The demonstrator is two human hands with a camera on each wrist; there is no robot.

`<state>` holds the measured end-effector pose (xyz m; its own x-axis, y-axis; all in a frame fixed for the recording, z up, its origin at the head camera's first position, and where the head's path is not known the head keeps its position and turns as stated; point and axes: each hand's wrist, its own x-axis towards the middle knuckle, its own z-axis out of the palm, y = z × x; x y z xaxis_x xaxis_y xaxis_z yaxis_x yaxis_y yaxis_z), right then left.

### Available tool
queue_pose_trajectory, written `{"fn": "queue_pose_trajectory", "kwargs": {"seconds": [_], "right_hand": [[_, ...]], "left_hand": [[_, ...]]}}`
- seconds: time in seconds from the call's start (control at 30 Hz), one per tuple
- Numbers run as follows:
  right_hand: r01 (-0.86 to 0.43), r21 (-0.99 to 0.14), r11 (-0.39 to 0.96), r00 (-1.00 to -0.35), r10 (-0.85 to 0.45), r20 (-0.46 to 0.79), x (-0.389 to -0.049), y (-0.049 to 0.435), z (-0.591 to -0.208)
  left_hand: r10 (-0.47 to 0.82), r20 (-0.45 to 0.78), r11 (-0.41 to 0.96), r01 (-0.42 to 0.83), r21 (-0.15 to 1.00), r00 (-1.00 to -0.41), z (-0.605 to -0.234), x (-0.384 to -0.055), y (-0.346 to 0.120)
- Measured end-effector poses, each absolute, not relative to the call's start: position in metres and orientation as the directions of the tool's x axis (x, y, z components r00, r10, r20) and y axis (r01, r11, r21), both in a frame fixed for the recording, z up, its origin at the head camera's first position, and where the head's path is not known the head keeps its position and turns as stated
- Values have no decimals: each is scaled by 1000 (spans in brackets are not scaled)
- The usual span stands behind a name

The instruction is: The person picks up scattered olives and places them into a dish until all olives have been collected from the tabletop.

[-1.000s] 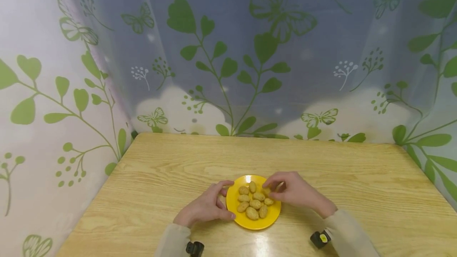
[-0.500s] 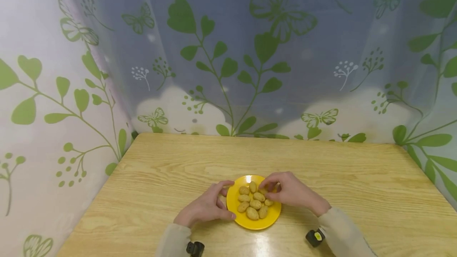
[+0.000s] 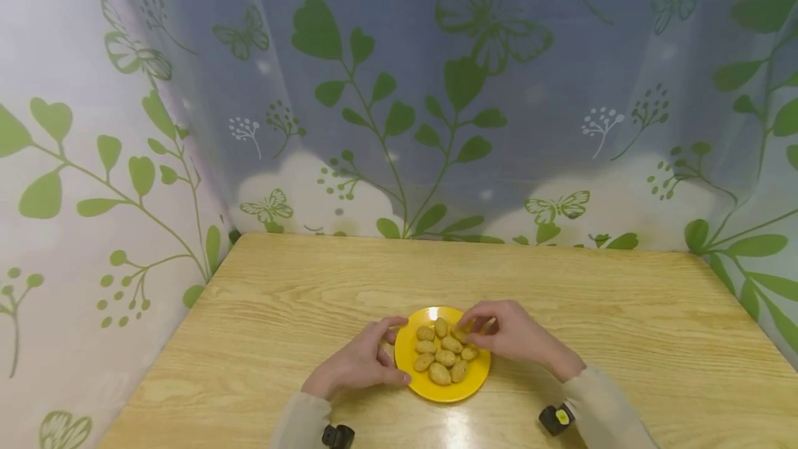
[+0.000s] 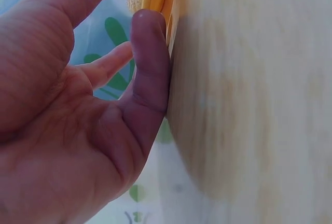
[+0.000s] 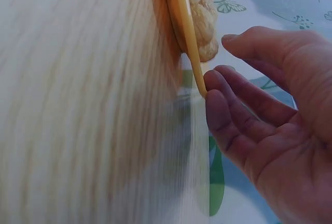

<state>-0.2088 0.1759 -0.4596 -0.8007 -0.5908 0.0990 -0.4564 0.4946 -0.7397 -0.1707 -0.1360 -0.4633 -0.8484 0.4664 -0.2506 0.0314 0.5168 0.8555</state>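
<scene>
A round yellow plate (image 3: 430,393) lies on the wooden table, bearing several tan, wrinkled oval nuts that look like walnuts (image 3: 439,373). My left hand (image 3: 361,359) holds the plate's left side, thumb on the near rim and curved fingers around the far left edge. On the other side, my right hand (image 3: 514,331) reaches over the upper right rim, its fingertips close to a partly covered walnut (image 3: 458,332). From the right wrist view, the thumb stands apart from the fingers, no nut shows between them, and two fingertips touch the plate (image 5: 194,53).
The light wooden table (image 3: 280,283) extends around the plate. A curtain (image 3: 399,123) printed with green leaves and butterflies hangs behind and on both sides. Small black cameras sit at the left wrist (image 3: 338,436) and right wrist (image 3: 557,418).
The right hand shifts slightly left over the plate, then back right, and the walnut under its fingers shows more plainly than a second ago. My left hand and the plate stay put.
</scene>
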Motion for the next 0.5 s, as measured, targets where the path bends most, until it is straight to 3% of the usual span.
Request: {"fn": "queue_pose_trajectory", "kwargs": {"seconds": [0.3,0.5], "right_hand": [[-436,-748,500,-840,-525,138,-199,197,-454],[-445,-694,567,-870,-458,183,-188,219,-444]], "left_hand": [[494,-220,573,125,810,-841,-457,-165,-143],[449,-167,620,172,765,-878,-452,-165,-157]]}}
